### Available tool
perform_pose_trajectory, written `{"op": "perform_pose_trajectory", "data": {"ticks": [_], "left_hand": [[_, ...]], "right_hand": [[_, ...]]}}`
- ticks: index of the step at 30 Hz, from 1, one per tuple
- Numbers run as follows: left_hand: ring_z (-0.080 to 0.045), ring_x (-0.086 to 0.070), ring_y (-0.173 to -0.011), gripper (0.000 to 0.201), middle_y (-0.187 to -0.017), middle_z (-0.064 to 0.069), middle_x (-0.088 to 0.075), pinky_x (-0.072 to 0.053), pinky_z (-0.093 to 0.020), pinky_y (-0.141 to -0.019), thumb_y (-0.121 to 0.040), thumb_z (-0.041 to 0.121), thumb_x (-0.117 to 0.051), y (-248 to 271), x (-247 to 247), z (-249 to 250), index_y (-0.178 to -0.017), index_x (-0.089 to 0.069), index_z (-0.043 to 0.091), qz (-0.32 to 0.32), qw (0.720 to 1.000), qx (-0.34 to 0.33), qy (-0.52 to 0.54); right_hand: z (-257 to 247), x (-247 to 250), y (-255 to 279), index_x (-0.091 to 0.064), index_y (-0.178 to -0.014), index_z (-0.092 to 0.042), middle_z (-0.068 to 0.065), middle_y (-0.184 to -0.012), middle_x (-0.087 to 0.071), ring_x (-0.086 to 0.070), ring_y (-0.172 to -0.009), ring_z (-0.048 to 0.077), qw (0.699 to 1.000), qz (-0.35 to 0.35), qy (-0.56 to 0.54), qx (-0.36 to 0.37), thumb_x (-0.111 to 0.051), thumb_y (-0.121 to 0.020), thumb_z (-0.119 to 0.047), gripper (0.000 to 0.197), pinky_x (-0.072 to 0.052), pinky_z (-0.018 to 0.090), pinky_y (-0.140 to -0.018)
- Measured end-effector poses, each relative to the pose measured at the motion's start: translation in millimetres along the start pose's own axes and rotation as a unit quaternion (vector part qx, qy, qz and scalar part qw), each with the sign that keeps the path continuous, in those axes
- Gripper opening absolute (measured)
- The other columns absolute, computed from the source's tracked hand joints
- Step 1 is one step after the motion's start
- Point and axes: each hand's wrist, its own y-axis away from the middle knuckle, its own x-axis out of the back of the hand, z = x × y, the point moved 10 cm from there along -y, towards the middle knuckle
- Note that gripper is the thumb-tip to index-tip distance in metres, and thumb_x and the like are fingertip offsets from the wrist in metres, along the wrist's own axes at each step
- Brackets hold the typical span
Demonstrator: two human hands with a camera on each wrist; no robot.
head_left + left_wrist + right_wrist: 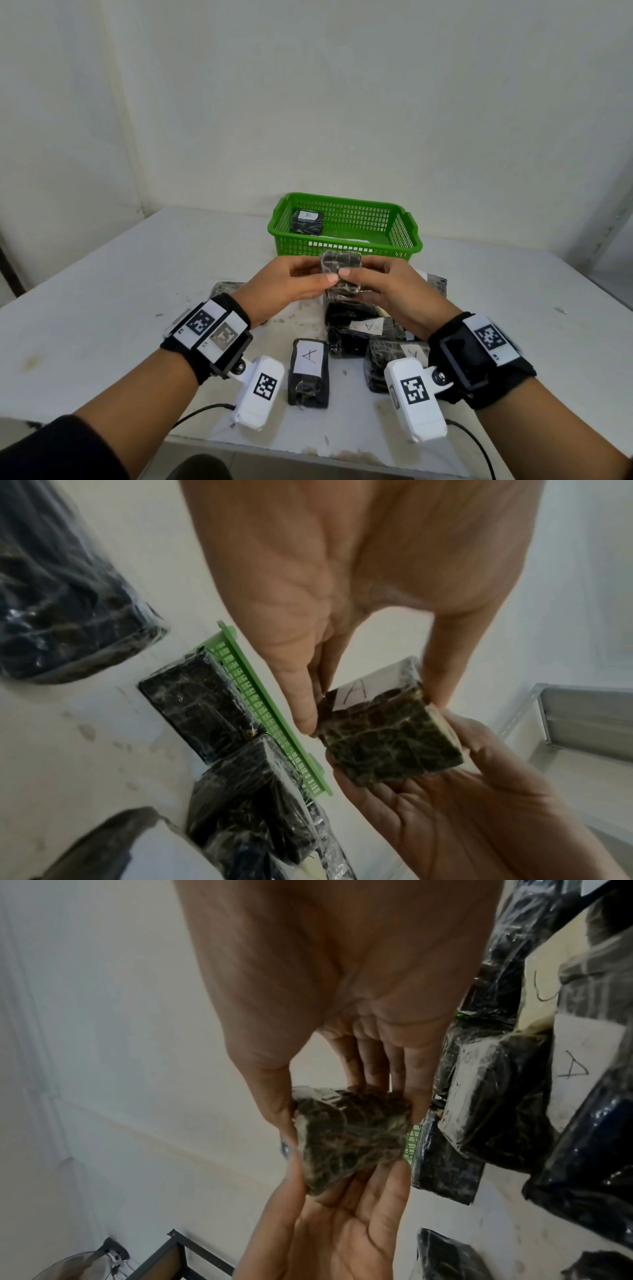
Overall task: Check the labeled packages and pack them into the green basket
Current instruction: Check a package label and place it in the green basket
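Held package (387, 739): crinkled glossy clear film over dark wrap, white paper label. Green basket (404, 228): moulded plastic lattice, slight sheen. Worktop (102, 308): matt white, scuffed and stained. Wrist straps (222, 308): black cloth.

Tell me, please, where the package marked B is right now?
In the head view the package marked B lies inside the green basket, in its far-left corner, beyond the package both hands hold.
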Motion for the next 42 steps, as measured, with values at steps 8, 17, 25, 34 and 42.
{"op": "perform_pose_trajectory", "data": {"ticks": [8, 17, 25, 34, 42], "left_hand": [[-0.020, -0.070, -0.107, 0.049, -0.113, -0.007, -0.073, -0.054, -0.037, -0.096, -0.073, 0.025, -0.079, -2.5, 9.6, -1.6, -0.117, -0.067, 0.009, 0.047, 0.999, -0.006, -0.008], [-0.024, -0.070, -0.106, 0.040, -0.109, -0.014, -0.073, -0.054, -0.039, -0.096, -0.081, 0.029, -0.072, -2.3, 11.8, -2.1, -0.110, -0.070, 0.002, 0.057, 0.998, -0.002, 0.015], [-0.026, -0.068, -0.109, 0.058, -0.115, -0.012, -0.071, -0.056, -0.040, -0.094, -0.067, 0.029, -0.088, 0.0, 16.3, -0.4, -0.116, -0.066, 0.008, 0.077, 0.996, -0.025, 0.030], [-0.018, -0.053, -0.130, 0.080, -0.138, -0.004, -0.056, -0.052, -0.039, -0.098, -0.067, -0.011, -0.082, 4.9, 2.3, 15.1, -0.137, -0.049, 0.011, -0.018, 0.995, -0.099, -0.014], [-0.015, -0.071, -0.104, 0.042, -0.110, 0.001, -0.075, -0.056, -0.034, -0.094, -0.081, 0.013, -0.078, 6.0, 10.1, 24.4, -0.121, -0.067, 0.013, 0.082, 0.986, -0.113, -0.092]], "right_hand": [[1.1, -0.8, 3.4, -0.072, -0.119, -0.001, 0.013, -0.112, -0.078, -0.075, -0.102, 0.026, 1.000, -0.004, -0.003, -0.017, -0.074, -0.090, -0.031, 0.042, -0.058, 0.028, -0.085], [8.7, -4.0, 2.8, -0.069, -0.122, 0.002, 0.015, -0.118, -0.076, -0.074, -0.110, 0.028, 0.999, -0.014, -0.008, -0.032, -0.084, -0.076, -0.032, 0.060, -0.058, 0.036, -0.095], [3.1, -0.2, 7.7, -0.063, -0.128, 0.000, 0.011, -0.118, -0.077, -0.075, -0.109, 0.023, 0.999, -0.002, 0.013, -0.037, -0.083, -0.081, -0.009, 0.052, -0.059, 0.029, -0.091], [8.6, -8.2, 14.4, -0.065, -0.122, 0.002, 0.023, -0.119, -0.073, -0.074, -0.096, 0.036, 0.995, -0.016, -0.029, -0.098, -0.073, -0.093, -0.020, 0.037, -0.065, 0.046, -0.081], [-11.3, 3.1, 12.4, -0.059, -0.129, -0.017, 0.013, -0.118, -0.073, -0.078, -0.091, 0.023, 0.999, 0.029, 0.043, 0.015, -0.085, -0.076, 0.000, 0.061, -0.063, 0.035, -0.074]]}}
